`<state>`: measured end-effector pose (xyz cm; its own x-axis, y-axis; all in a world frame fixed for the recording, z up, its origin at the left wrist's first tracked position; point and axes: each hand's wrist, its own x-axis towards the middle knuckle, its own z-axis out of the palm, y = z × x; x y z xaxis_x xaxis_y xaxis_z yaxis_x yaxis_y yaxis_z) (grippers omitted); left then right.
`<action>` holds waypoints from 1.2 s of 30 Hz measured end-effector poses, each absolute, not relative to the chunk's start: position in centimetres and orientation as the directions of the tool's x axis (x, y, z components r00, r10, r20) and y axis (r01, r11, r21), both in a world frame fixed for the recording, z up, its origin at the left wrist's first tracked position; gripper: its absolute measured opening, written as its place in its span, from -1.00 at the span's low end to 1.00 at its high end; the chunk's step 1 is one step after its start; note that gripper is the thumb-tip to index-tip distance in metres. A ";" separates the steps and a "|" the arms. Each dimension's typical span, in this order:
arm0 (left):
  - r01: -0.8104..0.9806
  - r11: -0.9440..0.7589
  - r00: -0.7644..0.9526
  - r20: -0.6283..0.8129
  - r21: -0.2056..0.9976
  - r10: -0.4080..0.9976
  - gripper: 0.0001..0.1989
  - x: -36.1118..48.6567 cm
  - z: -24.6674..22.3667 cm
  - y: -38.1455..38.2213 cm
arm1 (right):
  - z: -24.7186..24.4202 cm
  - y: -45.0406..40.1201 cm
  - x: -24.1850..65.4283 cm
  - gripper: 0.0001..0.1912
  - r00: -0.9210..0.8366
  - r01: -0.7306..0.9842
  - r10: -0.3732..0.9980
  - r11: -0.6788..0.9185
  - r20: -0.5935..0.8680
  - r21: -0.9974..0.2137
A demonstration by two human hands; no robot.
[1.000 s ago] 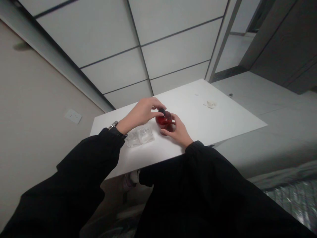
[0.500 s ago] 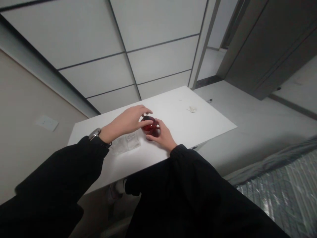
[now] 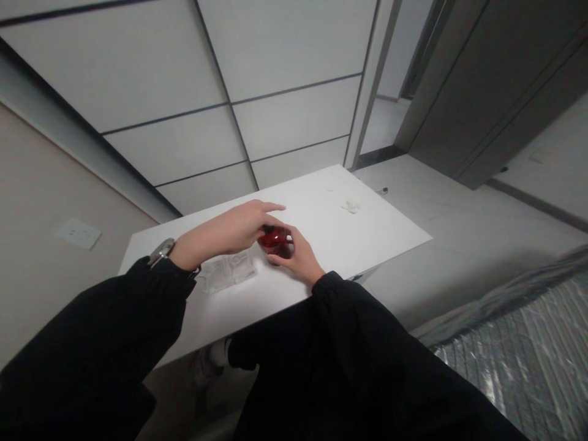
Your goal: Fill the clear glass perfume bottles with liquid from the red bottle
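The round red glass bottle is gripped by the right hand's fingers, which curl around its far side while the thumb presses in from the near side, clamping that hand onto the glass. The left hand's fingers lie close together and reach toward the bottle's dark cap, with the index finger pointing out past it. From where I stand, I can't tell whether they are touching the cap. Behind those fingers, the left hand and right hand come in from either side of the bottle, with a metal wristwatch at the left wrist and black sleeves running back toward me. The bottle is over a white table, though I can't tell whether its base is resting there. Clear plastic packaging lies just beside the bottle, toward the left wrist, and a crumpled white tissue lies well apart from it, beyond and to the right.
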<state>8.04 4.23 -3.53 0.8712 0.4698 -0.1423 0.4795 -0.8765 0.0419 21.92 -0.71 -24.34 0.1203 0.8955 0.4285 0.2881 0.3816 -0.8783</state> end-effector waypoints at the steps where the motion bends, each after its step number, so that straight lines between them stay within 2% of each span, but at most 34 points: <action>1: 0.490 -0.871 0.868 -0.121 0.037 0.482 -0.58 8.1 -3.5 4.1 | -24.3 -0.8 21.9 -0.19 0.118 0.280 0.896 0.383 0.428 -0.880; 4: 0.619 -0.779 0.774 -0.090 -0.099 0.626 -0.56 8.6 -3.8 4.0 | -24.2 -0.9 21.9 -0.21 0.128 0.264 0.899 0.376 0.418 -0.888; 7: 0.587 -0.779 0.762 -0.175 -0.223 0.624 -0.66 9.1 -3.9 4.4 | -24.2 -1.0 21.9 -0.20 0.139 0.262 0.906 0.357 0.401 -0.897; 9: 0.484 -0.855 0.821 -0.243 -0.185 0.517 -0.79 9.3 -3.6 4.6 | -24.2 -1.1 22.0 -0.18 0.132 0.255 0.913 0.346 0.387 -0.903; 11: 0.412 -0.904 0.867 -0.256 -0.114 0.427 -0.73 9.4 -3.2 4.6 | -24.1 -1.1 22.1 -0.20 0.122 0.250 0.915 0.347 0.384 -0.904; 12: 0.419 -0.901 0.870 -0.234 -0.111 0.433 -0.70 9.4 -3.1 4.5 | -24.1 -1.1 22.1 -0.21 0.119 0.251 0.915 0.348 0.385 -0.903; 15: 0.569 -0.789 0.781 -0.148 -0.232 0.607 -0.61 9.5 -3.0 4.2 | -24.0 -1.2 22.2 -0.23 0.109 0.253 0.917 0.348 0.385 -0.903; 17: 0.602 -0.746 0.742 -0.147 -0.285 0.655 -0.60 9.4 -3.3 4.2 | -23.9 -1.3 22.2 -0.23 0.106 0.253 0.918 0.346 0.381 -0.904; 20: 0.522 -0.824 0.804 -0.195 -0.221 0.562 -0.76 9.1 -3.7 4.7 | -23.9 -1.3 22.2 -0.20 0.110 0.253 0.921 0.337 0.373 -0.907; 24: 0.457 -0.885 0.857 -0.219 -0.091 0.466 -0.84 8.7 -3.3 5.9 | -23.9 -1.3 22.3 -0.19 0.117 0.256 0.927 0.318 0.356 -0.913; 27: 0.440 -0.893 0.884 -0.219 0.096 0.412 -0.77 7.7 -3.2 8.3 | -23.8 -1.4 22.4 -0.17 0.121 0.252 0.934 0.298 0.335 -0.921; 29: 0.521 -0.829 0.851 -0.197 0.201 0.487 -0.61 6.2 -4.0 10.7 | -23.8 -1.4 22.4 -0.17 0.126 0.249 0.935 0.293 0.331 -0.923; 31: 0.674 -0.731 0.736 -0.191 0.108 0.650 -0.59 4.1 -5.7 13.2 | -23.8 -1.4 22.5 -0.17 0.129 0.251 0.934 0.295 0.334 -0.922; 33: 0.732 -0.680 0.672 -0.205 0.042 0.712 -0.71 1.7 -8.1 15.3 | -23.9 -1.4 22.5 -0.18 0.130 0.250 0.933 0.296 0.335 -0.922; 36: 0.785 -0.619 0.607 -0.184 -0.016 0.773 -0.70 -1.4 -11.8 17.1 | -24.1 -1.4 22.5 -0.18 0.139 0.251 0.936 0.284 0.324 -0.926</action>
<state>-1.45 17.10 -11.78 0.6067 0.7734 -0.1838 0.7849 -0.6194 -0.0159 22.49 -1.38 -24.11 0.1389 0.9357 0.3243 0.2508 0.2835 -0.9256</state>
